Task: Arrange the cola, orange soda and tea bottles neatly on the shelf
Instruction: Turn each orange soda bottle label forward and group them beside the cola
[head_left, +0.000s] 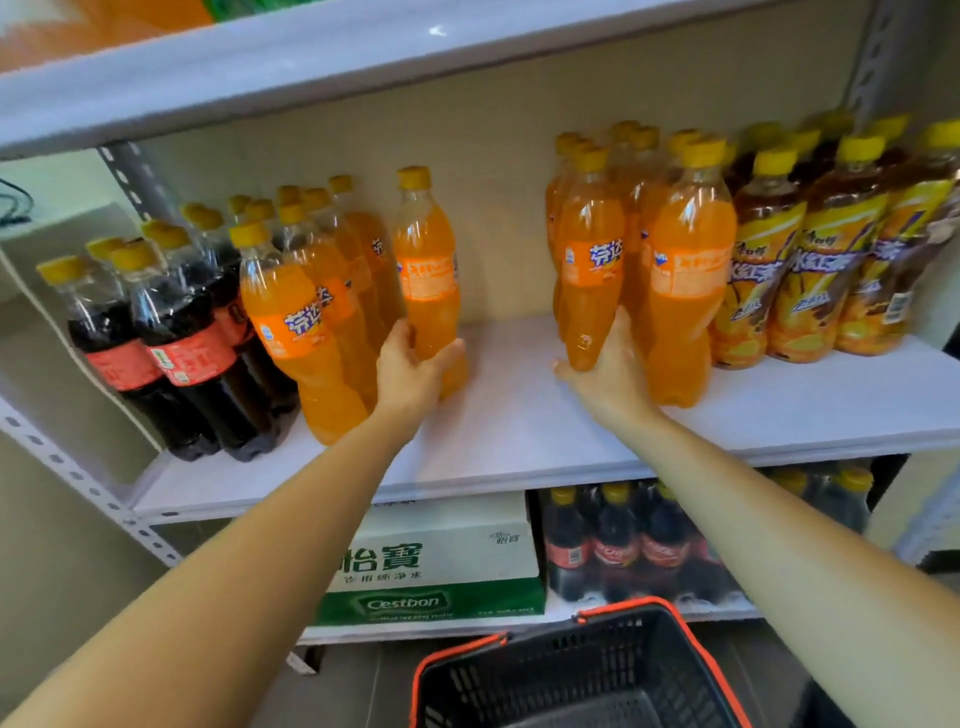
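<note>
Left hand (410, 369) gripped the lone soda (428, 270) low on its body, fingers curled round the base, bottle upright and just beside the left sodas (306, 338). Right hand (608, 364) gripped the front soda (589, 260) near its foot, thumb up the side, bottle tilted slightly at the left edge of the right sodas (685, 280). The low grips were judged suited to sliding each bottle along the shelf (519, 431) rather than lifting it.

Orange soda stood in two groups with a bare stretch of shelf between the hands. Closing that gap appeared to be the step in hand. Colas (171, 343) stood at the far left, touching the left sodas. Teas (810, 275) stood at the far right, hard against the right sodas.

Room noted: open board between the groups and along the front edge. Front-row bottles stood near that edge and leaned forward, so a tip-off was a risk. Caps sat well below the board above (311, 67). A basket (571, 670) stood below.
</note>
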